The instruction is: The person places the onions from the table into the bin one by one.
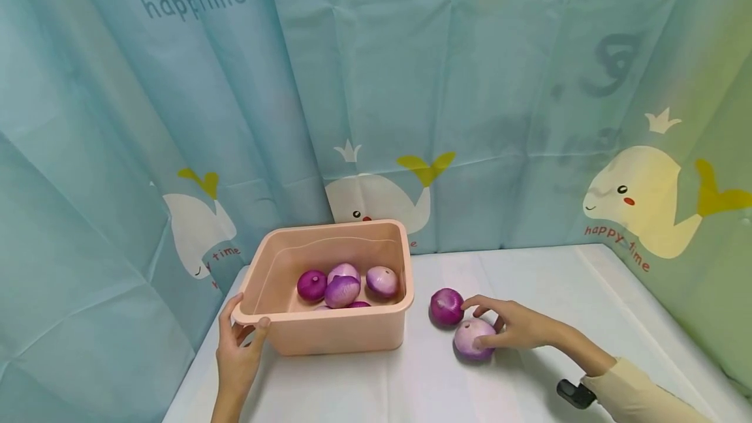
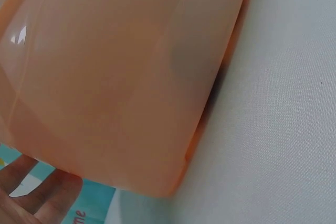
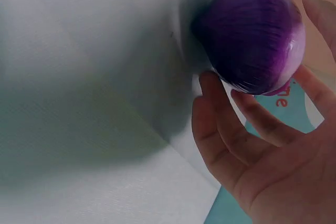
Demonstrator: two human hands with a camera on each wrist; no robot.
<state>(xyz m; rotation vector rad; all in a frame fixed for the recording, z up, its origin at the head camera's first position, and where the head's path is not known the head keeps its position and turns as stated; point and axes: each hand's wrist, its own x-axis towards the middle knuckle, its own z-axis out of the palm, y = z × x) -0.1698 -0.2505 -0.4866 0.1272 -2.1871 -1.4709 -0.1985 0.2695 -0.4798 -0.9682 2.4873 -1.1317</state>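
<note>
A peach-pink plastic bin [image 1: 341, 335] stands at the left of the table. My left hand [image 1: 237, 354] grips its front left corner, the thumb at the front rim and the fingers at the left side. In the left wrist view, fingertips [image 2: 65, 187] show at the edge of the bin wall. My right hand [image 1: 517, 325] spreads around a pale purple onion [image 1: 472, 339] on the table, fingertips close at its side. In the right wrist view a gap shows between the thumb [image 3: 320, 17] and that onion. A darker red onion [image 1: 446, 307] lies just behind it, near my index finger.
Several onions lie inside the bin, among them a dark one [image 1: 312, 285] and a pale one [image 1: 382, 281]. A white cloth [image 1: 423, 390] covers the table. Blue curtains [image 1: 499, 103] with whale prints hang behind and at the sides.
</note>
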